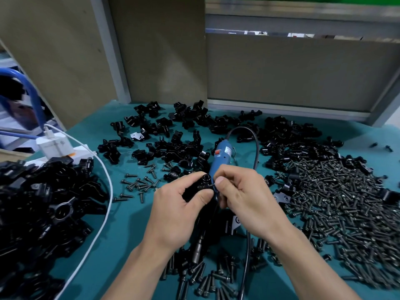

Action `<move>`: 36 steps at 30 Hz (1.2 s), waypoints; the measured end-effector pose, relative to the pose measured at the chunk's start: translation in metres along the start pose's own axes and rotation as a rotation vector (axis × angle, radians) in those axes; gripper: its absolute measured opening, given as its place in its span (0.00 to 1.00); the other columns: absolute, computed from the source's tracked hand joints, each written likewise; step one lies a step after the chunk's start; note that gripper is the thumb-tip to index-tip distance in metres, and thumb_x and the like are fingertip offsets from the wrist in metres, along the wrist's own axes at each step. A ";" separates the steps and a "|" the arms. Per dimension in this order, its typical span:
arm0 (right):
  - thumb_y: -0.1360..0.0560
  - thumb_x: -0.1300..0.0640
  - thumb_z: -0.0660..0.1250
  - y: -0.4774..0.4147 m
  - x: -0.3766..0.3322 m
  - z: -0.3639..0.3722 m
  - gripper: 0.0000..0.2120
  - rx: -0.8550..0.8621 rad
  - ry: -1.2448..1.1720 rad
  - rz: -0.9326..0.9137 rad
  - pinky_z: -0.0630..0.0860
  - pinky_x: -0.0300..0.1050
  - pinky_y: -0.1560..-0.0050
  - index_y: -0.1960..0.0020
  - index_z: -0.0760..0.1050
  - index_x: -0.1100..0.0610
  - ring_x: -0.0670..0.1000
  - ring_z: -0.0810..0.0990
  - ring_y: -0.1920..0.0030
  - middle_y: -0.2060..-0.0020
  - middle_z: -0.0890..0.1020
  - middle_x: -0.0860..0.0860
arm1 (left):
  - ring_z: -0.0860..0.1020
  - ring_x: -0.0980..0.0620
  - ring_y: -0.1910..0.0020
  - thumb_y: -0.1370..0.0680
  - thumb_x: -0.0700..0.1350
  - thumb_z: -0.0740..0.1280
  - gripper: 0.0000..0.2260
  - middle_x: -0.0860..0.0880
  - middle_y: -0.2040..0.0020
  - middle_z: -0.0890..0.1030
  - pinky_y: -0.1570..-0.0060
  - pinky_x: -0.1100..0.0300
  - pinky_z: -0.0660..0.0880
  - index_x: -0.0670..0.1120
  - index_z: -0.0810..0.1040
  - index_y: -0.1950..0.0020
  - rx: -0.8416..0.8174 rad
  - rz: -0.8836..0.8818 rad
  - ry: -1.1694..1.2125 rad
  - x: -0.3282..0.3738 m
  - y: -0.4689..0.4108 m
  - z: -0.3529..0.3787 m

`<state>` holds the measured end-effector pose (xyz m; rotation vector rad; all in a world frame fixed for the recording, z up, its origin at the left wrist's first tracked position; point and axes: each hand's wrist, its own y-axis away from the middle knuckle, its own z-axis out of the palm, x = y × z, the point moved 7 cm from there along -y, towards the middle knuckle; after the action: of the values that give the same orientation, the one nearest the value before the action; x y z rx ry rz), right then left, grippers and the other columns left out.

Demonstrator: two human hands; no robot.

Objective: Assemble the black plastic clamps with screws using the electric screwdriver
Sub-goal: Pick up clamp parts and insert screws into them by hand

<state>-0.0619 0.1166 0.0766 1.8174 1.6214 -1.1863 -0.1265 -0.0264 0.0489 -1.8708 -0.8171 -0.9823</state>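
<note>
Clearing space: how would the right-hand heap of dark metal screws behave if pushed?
The heap of dark metal screws would probably spread, not slide together: they lie loose. Round shanks may roll on the flat teal mat.

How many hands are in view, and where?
2. The left hand grips the black clamp at centre; the right hand, beside it, pinches a small dark piece against the clamp's side. None seem hidden.

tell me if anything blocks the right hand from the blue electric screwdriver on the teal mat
Nothing visible does: the blue electric screwdriver lies uncovered beyond the right hand, which pinches a small dark screw against the black plastic clamp in the left hand.
</note>
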 end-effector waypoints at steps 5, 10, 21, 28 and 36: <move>0.16 0.52 0.61 -0.001 0.001 0.000 0.17 0.005 0.039 0.028 0.70 0.49 0.68 0.64 0.71 0.49 0.46 0.70 0.73 0.75 0.75 0.47 | 0.82 0.66 0.54 0.22 0.45 0.76 0.21 0.70 0.55 0.84 0.56 0.75 0.74 0.75 0.79 0.50 0.016 0.044 -0.025 0.009 0.001 -0.002; 0.17 0.57 0.62 -0.002 0.001 -0.002 0.13 -0.009 -0.006 0.052 0.71 0.46 0.69 0.60 0.76 0.49 0.45 0.72 0.74 0.72 0.81 0.49 | 0.82 0.65 0.58 0.22 0.43 0.75 0.24 0.67 0.56 0.85 0.60 0.75 0.74 0.77 0.80 0.50 -0.001 0.039 0.023 0.016 0.001 0.002; 0.16 0.45 0.60 -0.002 0.001 0.003 0.21 0.019 0.082 0.104 0.70 0.49 0.69 0.65 0.71 0.54 0.46 0.70 0.74 0.75 0.75 0.52 | 0.82 0.65 0.59 0.23 0.53 0.73 0.14 0.64 0.56 0.86 0.59 0.70 0.77 0.73 0.82 0.44 -0.013 0.002 0.000 0.007 0.001 0.004; 0.20 0.51 0.66 -0.005 0.027 -0.074 0.12 0.235 0.428 0.279 0.73 0.40 0.70 0.62 0.80 0.48 0.44 0.79 0.72 0.71 0.82 0.45 | 0.79 0.56 0.65 0.27 0.48 0.73 0.08 0.48 0.60 0.84 0.64 0.64 0.79 0.51 0.89 0.50 0.184 -0.397 0.632 -0.021 -0.003 -0.006; 0.24 0.67 0.63 0.001 0.066 -0.072 0.18 -0.160 0.780 0.565 0.79 0.43 0.63 0.49 0.80 0.46 0.51 0.81 0.60 0.56 0.82 0.50 | 0.80 0.53 0.68 0.29 0.49 0.73 0.20 0.44 0.56 0.84 0.68 0.63 0.80 0.37 0.83 0.44 0.230 -0.628 0.935 -0.033 -0.001 -0.005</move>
<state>-0.0420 0.2113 0.0617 2.5502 1.3069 -0.0843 -0.1444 -0.0352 0.0224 -0.7637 -0.8626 -1.8437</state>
